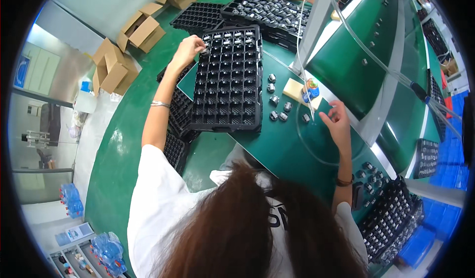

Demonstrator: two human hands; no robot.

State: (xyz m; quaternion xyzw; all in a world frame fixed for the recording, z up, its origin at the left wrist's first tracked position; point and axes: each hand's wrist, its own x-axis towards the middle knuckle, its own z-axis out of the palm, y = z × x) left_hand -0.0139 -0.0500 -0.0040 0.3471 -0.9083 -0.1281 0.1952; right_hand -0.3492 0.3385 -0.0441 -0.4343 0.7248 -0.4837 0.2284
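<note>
Left hand (189, 49) pinching metal part (204, 52) at black tray (259, 82); right hand (337, 118) loosely spread.

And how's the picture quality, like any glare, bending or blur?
Head view: pale glare on the green floor at left; head view: fisheye bending, with the green conveyor curving at right, and black corners; head view: the left hand and right hand look fairly crisp, while detail near the upper-right rim turns soft.
</note>
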